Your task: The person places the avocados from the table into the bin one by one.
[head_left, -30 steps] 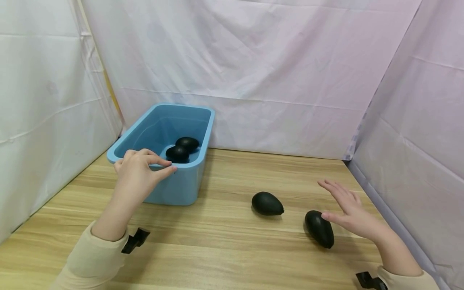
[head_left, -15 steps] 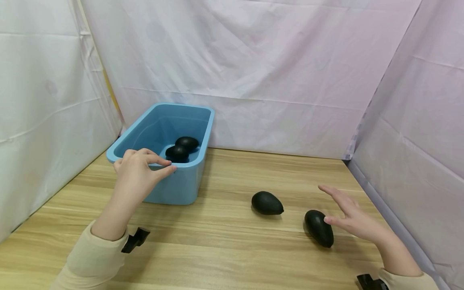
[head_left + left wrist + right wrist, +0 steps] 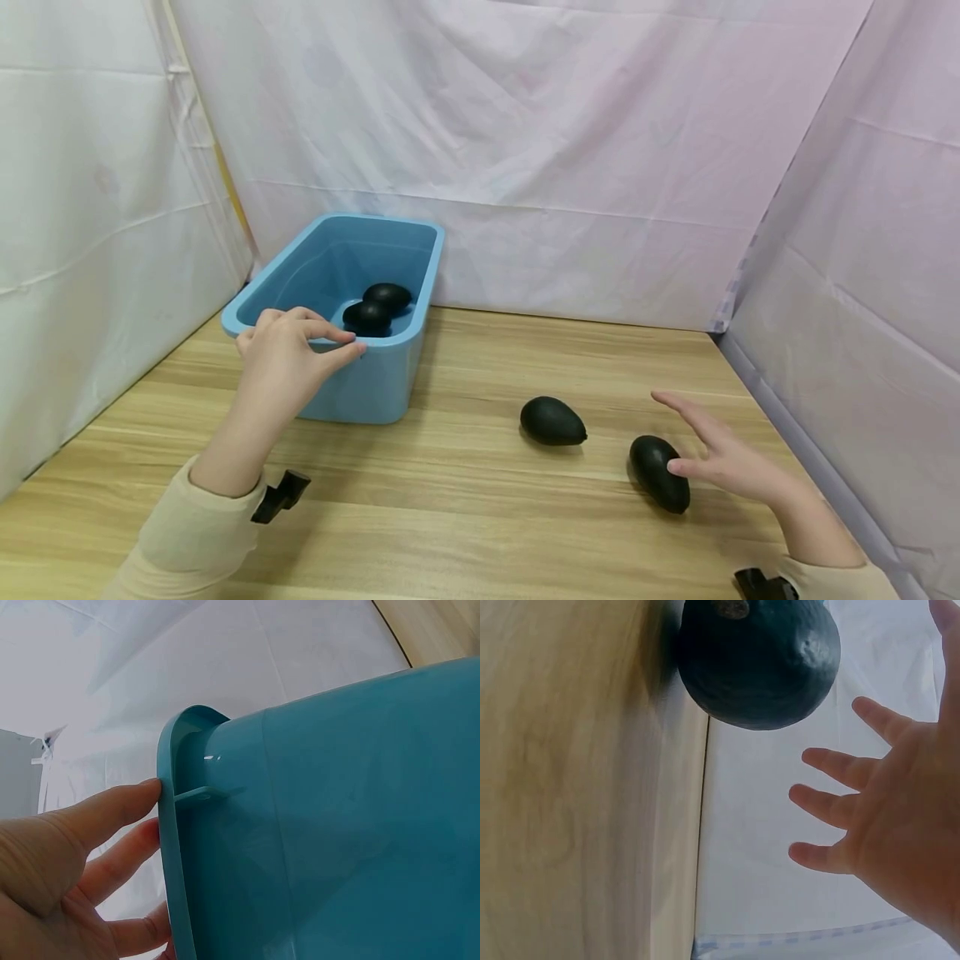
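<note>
In the head view a blue plastic bin stands at the left, with two dark avocados inside. My left hand holds the bin's near rim. In the left wrist view, thumb and fingers meet that rim. Two more dark avocados lie on the table: one near the middle, the other farther right. Beside this right one hovers my right hand, fingers spread and the thumb overlapping it in the head view. The right wrist view shows a gap between the fingers and the avocado.
The wood-grain table is enclosed by pale cloth at the back and on both sides. Each sleeve carries a small black mount near the wrist.
My right hand has lowered slightly beside the right avocado, its fingers still spread. The left hand, the bin and all the avocados stay where they were.
</note>
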A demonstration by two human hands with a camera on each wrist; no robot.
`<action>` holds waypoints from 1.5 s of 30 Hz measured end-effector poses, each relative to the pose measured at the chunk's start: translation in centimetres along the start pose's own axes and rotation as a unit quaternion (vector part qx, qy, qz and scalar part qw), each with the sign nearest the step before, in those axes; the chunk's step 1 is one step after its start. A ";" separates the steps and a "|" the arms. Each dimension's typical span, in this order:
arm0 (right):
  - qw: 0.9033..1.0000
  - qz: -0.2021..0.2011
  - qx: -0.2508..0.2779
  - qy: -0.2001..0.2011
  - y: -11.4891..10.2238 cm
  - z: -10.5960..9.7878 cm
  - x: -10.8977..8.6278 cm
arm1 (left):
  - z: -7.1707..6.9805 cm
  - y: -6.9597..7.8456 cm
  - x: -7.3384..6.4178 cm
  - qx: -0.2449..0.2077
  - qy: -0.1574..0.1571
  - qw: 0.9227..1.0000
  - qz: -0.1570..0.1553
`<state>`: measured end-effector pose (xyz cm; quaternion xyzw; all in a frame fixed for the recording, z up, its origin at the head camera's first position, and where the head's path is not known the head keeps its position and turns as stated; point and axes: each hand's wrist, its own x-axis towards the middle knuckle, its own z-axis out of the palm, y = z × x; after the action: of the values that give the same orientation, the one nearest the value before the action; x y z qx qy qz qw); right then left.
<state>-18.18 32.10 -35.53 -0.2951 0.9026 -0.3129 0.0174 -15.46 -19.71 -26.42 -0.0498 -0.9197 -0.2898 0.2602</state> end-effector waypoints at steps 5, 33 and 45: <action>1.000 -0.002 0.011 -0.026 0.3 0.1 0.0 | 0.0 0.0 0.0 0.001 0.002 1.000 0.000; 0.993 0.012 0.090 -0.080 1.9 0.6 -0.3 | 0.2 -0.2 0.0 0.005 0.010 1.000 0.008; 0.990 -0.004 0.107 -0.095 1.9 0.6 -0.2 | 0.2 -0.1 0.0 0.007 0.009 1.000 0.005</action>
<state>-18.87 33.03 -37.11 -0.3233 0.8570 -0.3784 0.1336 -15.59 -19.72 -26.57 -0.0496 -0.9192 -0.2821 0.2701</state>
